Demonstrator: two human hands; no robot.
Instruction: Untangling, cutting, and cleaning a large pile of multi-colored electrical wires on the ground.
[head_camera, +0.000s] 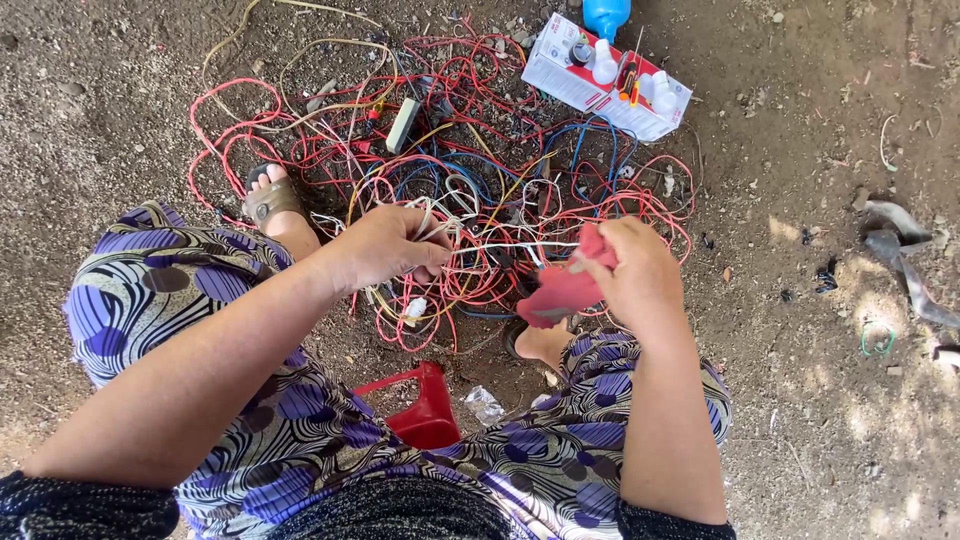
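Seen from above: our left hand is closed around a pale wire that runs level, left to right, above the wire tangle to our right hand, whose fingers clamp red-handled pliers, handles angled down-left.

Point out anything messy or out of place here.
The wires lie in one knotted heap on bare dirt. The left hand grips a bundle; the right hand holds a red tool.
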